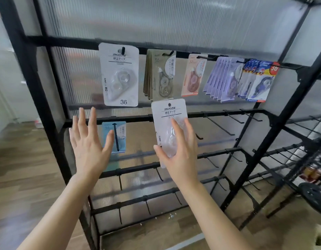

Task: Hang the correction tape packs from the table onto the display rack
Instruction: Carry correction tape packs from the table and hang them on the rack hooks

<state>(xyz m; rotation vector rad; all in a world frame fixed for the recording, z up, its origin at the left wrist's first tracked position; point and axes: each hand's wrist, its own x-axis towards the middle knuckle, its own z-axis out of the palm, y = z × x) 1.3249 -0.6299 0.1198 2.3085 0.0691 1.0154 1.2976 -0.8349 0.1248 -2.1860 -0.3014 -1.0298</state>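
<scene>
Pack (pixel 167 114) stands upright in my right hand (pixel 177 152), which grips its lower half, with the hole (pixel 169 105) at the top; my left hand (pixel 89 141) is released, fingers spread, holding nothing. The hook (pixel 123 49) carrying the same white card (pixel 120 74) lies up and to the left of the pack, nearer to the left hand. I read "JINUO" and "修正テープ" on both, and "36" on the hung one.

Right hand (pixel 176 152) holds a white pack (pixel 167 112) before the rack (pixel 26 73); left hand (pixel 89 141) spread.
</scene>
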